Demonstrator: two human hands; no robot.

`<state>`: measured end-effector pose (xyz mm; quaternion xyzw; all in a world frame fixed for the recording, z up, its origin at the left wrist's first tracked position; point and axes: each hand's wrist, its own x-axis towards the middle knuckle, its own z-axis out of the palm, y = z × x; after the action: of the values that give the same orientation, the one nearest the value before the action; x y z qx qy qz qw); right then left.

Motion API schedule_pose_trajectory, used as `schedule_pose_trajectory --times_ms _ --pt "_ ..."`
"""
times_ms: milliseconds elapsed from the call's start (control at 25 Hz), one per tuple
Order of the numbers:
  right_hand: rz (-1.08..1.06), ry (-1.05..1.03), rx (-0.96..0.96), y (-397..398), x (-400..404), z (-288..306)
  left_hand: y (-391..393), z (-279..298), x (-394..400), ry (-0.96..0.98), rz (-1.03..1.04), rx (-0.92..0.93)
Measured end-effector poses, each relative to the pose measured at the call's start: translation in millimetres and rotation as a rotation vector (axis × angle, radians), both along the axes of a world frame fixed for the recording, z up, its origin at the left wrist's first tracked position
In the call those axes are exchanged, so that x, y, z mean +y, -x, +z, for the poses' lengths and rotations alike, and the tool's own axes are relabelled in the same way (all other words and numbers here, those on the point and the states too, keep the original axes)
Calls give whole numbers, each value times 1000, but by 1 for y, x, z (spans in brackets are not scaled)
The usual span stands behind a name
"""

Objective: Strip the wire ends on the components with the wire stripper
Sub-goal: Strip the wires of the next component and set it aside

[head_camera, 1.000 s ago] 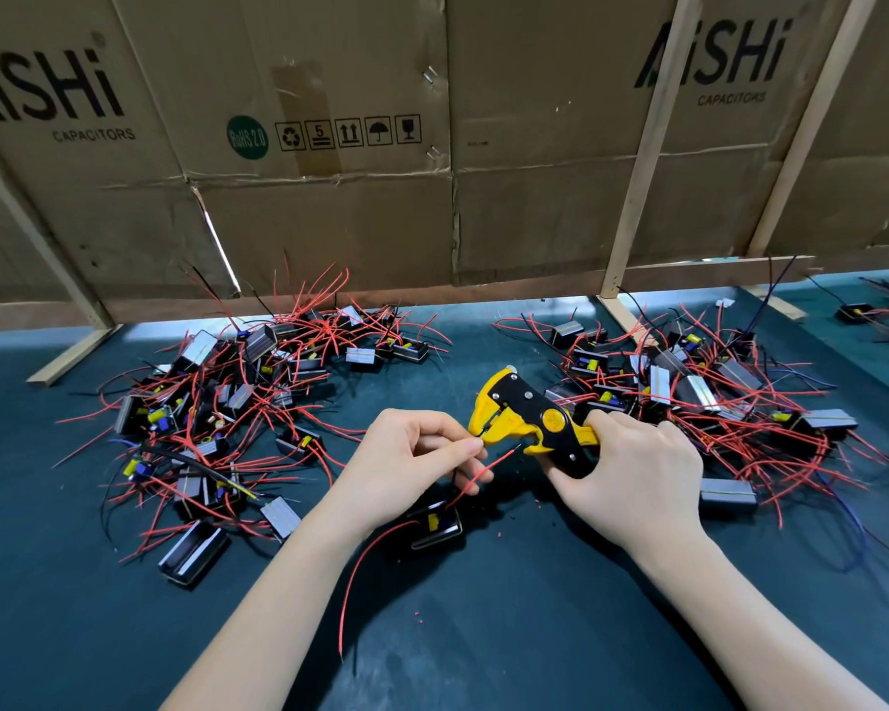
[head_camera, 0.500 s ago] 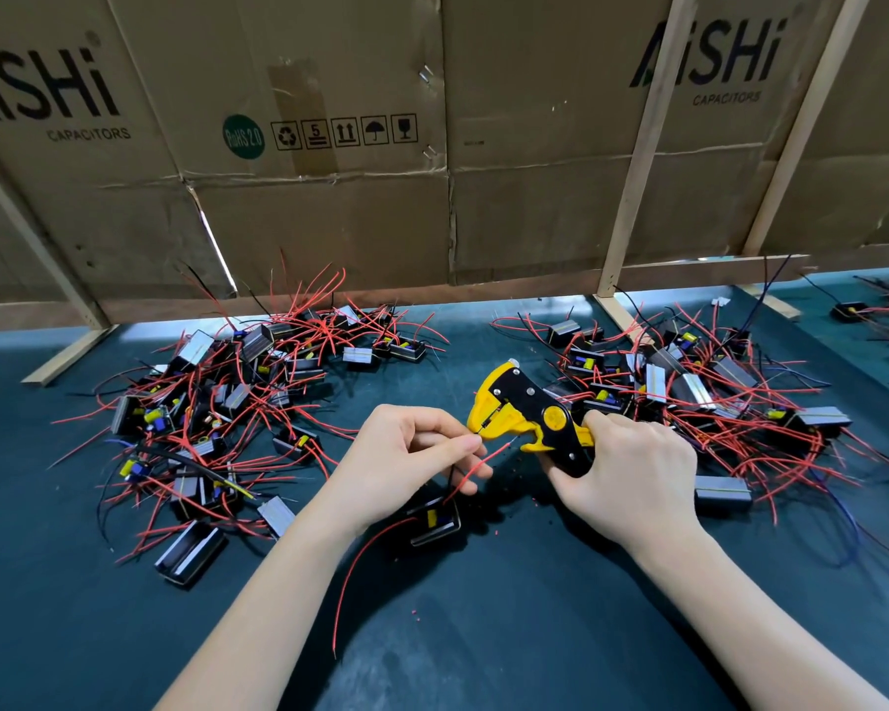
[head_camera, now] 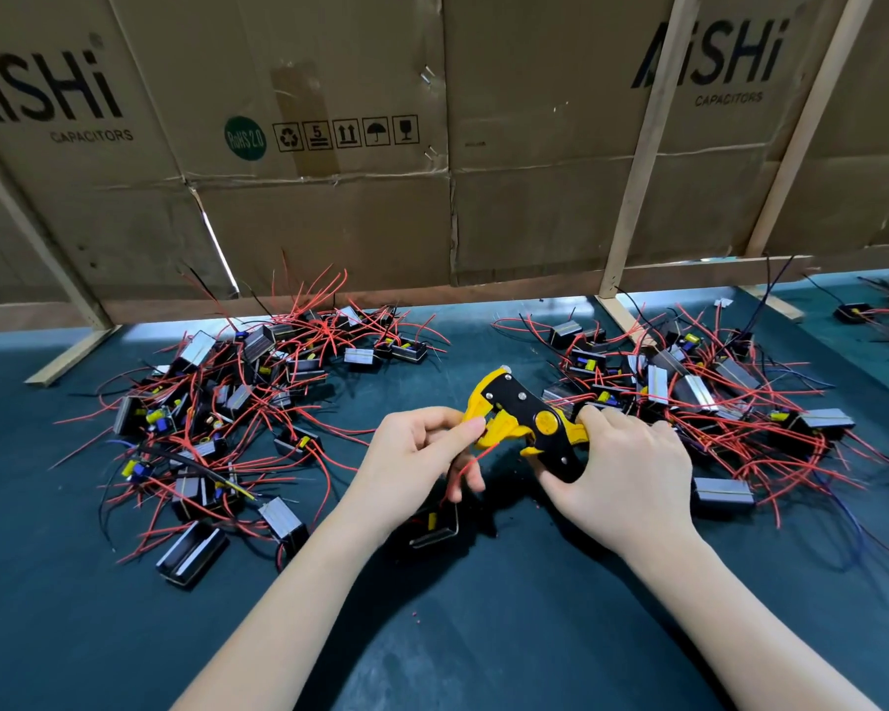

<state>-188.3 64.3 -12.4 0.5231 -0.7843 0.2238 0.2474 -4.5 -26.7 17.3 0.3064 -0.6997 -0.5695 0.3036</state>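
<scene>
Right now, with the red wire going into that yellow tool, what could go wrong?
The left hand pinches the red wire right beside the mouth of the wire stripper that the right hand grips, so a squeeze might nip a fingertip. The wire bends steeply as it enters, so it may slip or strip unevenly. Its component lies loose on the table under the left hand, so a pull could drag it along.

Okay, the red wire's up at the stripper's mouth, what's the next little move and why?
Probably squeeze the stripper handles with the right hand while the left hand keeps the red wire steady. The left fingers pinch the wire right at the yellow head, and the wire's end seems to sit in the mouth, though the tip itself is hidden.
</scene>
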Motion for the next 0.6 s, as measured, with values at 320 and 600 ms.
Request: schedule_pose_trajectory --times_ms 320,600 --pt "182 -165 -232 1 0 -1 -5 0 -9 -92 211 96" --pt "71 -157 -143 -3 -2 -2 -1 0 -5 -89 115 105"
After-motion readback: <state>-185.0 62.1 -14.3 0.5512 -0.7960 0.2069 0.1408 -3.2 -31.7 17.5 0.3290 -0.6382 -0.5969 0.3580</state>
